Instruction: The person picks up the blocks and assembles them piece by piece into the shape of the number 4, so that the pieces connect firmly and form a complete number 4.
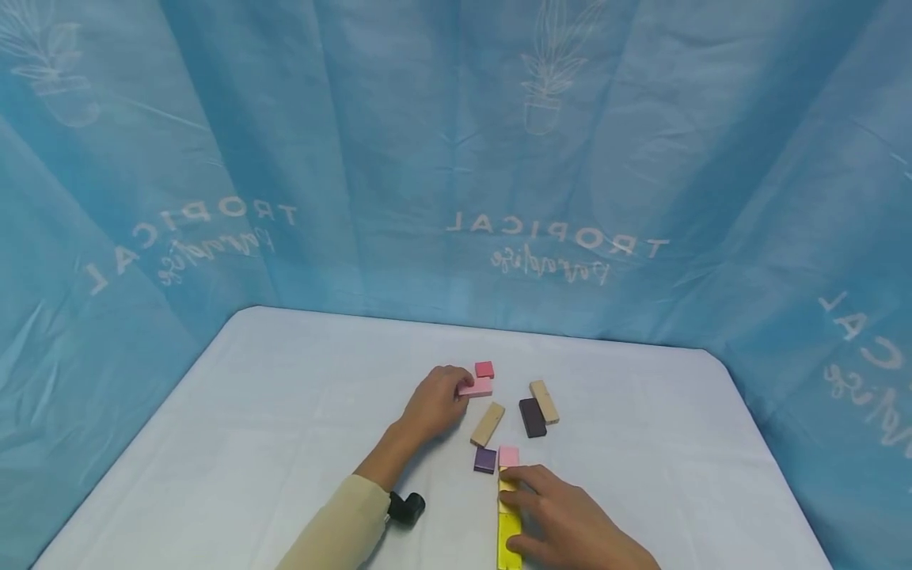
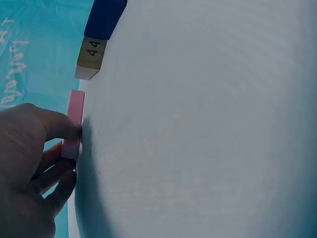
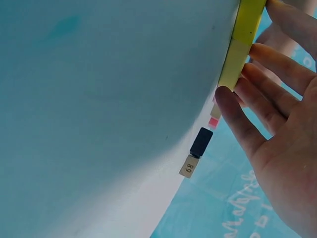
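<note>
My left hand (image 1: 436, 402) pinches one end of a pink block (image 1: 480, 387) on the white table; a finger presses its side in the left wrist view. A small red block (image 1: 484, 369) lies just behind it. Nearer to me, my right hand (image 1: 570, 518) has its fingers spread and lightly bent, touching the right side of a row of blocks. That row runs from a bright yellow block (image 1: 509, 534) through a pale yellow block (image 3: 234, 64) to a small pink block (image 1: 509, 456). A purple block (image 1: 485, 461) lies left of the row's far end.
A wooden block (image 1: 488, 424) lies between the two hands. Further right, a dark block (image 1: 532, 418) sits against another wooden block (image 1: 545, 402). A blue printed curtain (image 1: 399, 158) surrounds the white table (image 1: 641, 427) at the back and sides.
</note>
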The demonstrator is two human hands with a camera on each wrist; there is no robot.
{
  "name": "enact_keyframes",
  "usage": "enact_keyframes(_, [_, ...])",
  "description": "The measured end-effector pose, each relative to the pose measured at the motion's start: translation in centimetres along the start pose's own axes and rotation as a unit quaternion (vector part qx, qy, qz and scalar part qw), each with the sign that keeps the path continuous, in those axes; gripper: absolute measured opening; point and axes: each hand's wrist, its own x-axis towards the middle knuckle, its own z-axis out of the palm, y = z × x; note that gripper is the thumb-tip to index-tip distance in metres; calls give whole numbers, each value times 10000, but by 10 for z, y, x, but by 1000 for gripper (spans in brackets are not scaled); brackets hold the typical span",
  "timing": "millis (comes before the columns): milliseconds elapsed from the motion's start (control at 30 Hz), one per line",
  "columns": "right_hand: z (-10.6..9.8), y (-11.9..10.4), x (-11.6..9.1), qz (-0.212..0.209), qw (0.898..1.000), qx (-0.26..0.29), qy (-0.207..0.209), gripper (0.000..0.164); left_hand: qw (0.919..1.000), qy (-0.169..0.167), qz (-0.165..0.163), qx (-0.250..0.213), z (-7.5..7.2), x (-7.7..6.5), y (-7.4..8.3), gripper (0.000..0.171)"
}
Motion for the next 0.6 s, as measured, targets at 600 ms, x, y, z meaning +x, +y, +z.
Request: enact_keyframes(600, [-3, 0, 1, 67, 9998, -12, -173, 49, 9989, -137, -90, -447, -7, -4, -2, 18])
